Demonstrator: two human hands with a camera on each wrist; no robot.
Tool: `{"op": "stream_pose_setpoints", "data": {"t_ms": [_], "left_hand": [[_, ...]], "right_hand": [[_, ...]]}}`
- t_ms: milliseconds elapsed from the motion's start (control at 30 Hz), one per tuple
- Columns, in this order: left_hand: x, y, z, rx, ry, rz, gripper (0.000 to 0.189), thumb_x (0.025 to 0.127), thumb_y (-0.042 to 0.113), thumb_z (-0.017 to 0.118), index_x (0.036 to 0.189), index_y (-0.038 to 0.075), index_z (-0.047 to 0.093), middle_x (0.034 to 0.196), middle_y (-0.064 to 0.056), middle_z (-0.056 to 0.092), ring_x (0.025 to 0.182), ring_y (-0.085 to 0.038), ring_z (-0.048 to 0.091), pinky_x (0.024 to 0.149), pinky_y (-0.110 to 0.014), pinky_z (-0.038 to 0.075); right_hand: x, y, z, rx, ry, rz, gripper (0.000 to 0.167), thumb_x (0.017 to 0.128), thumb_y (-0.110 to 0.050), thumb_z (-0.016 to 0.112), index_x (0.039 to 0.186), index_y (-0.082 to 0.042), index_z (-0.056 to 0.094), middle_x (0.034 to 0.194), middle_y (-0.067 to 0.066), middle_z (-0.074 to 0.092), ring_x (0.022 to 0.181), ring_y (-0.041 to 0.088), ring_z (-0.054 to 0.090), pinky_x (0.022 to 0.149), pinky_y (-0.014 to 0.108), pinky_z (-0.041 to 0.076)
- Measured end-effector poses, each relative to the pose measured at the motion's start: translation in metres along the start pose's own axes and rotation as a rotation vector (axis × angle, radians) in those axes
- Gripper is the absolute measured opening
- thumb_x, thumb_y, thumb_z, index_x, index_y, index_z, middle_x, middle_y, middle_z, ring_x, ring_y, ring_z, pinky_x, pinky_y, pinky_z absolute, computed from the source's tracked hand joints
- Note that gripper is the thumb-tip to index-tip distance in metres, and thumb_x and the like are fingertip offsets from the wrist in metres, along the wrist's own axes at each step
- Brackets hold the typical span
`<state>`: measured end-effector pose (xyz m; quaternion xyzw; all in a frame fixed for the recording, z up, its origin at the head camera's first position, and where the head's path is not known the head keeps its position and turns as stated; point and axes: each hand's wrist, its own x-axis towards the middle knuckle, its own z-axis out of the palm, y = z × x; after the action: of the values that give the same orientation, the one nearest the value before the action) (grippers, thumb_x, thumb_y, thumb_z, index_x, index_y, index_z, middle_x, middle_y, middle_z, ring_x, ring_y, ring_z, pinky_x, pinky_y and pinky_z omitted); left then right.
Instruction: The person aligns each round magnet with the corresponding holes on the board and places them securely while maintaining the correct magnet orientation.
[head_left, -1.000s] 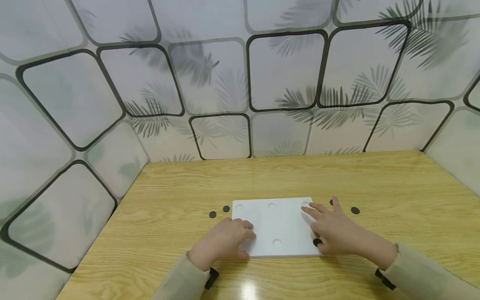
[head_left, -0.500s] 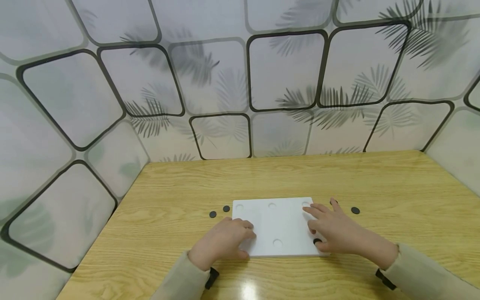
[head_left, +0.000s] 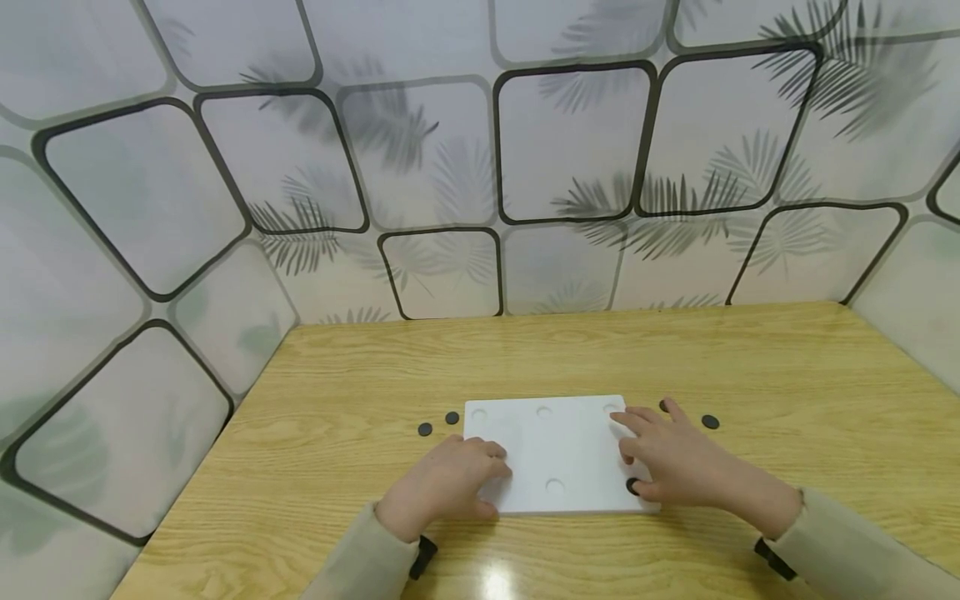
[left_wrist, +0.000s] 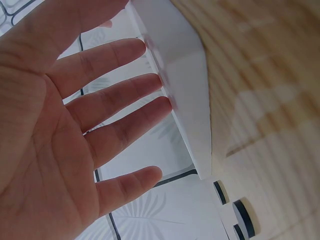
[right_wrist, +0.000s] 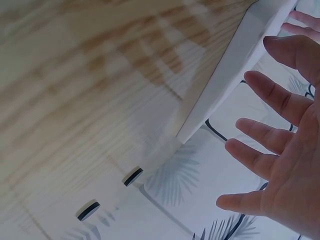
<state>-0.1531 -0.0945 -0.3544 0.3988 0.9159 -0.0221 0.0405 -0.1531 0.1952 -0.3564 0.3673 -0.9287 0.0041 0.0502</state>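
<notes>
white board (head_left: 558,450): in my head view, flat on the wood-grain table (head_left: 360,500), between the two hands; shallow round recesses (head_left: 543,412) mark its top.
left hand (head_left: 448,481): fingers spread, fairly straight, fingertips touching the board's left side.
right hand (head_left: 681,460): fingers spread apart, thumb touching a black disc (head_left: 631,484) at the board's near right corner; i can't tell whether it sits in a recess.
loose discs (head_left: 425,429): i see two on the table left of the board, two to the right, one partly behind a finger.
</notes>
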Motion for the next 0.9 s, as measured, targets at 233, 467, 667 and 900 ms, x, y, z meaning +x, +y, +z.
{"op": "stream_pose_setpoints", "data": {"t_ms": [233,467,667,900], "left_hand": [[0.000,0.000,0.000,-0.008,-0.004,-0.002,0.039,0.067,0.035,0.073,0.103,0.021,0.066,0.112,0.004,0.057,0.099,-0.012,0.053,0.078,-0.032,0.041],[0.000,0.001,-0.001,-0.012,-0.010,0.001,0.039,0.067,0.034,0.074,0.102,0.021,0.067,0.112,0.004,0.057,0.099,-0.012,0.053,0.078,-0.032,0.042],[0.000,0.001,-0.001,-0.007,-0.011,0.004,0.038,0.067,0.035,0.074,0.102,0.021,0.067,0.112,0.004,0.057,0.099,-0.012,0.053,0.078,-0.032,0.042],[0.000,0.001,0.000,-0.001,-0.001,0.007,0.038,0.067,0.035,0.074,0.101,0.021,0.067,0.111,0.004,0.057,0.098,-0.012,0.053,0.077,-0.031,0.041]], "right_hand": [[0.000,0.003,0.001,-0.001,-0.005,0.017,0.025,0.064,-0.028,0.075,0.065,-0.024,0.050,0.121,0.018,0.048,0.109,0.037,0.043,0.081,0.067,0.025],[-0.001,0.007,0.002,0.010,-0.007,0.043,0.025,0.064,-0.025,0.074,0.066,-0.023,0.049,0.120,0.018,0.048,0.109,0.038,0.043,0.080,0.070,0.022],[-0.002,0.013,0.004,0.007,0.025,0.034,0.026,0.064,-0.025,0.074,0.067,-0.023,0.049,0.119,0.018,0.049,0.107,0.038,0.044,0.078,0.070,0.023],[-0.002,0.017,0.005,0.022,0.008,0.080,0.023,0.066,-0.027,0.073,0.069,-0.022,0.051,0.120,0.019,0.049,0.108,0.039,0.043,0.080,0.071,0.021]]}}
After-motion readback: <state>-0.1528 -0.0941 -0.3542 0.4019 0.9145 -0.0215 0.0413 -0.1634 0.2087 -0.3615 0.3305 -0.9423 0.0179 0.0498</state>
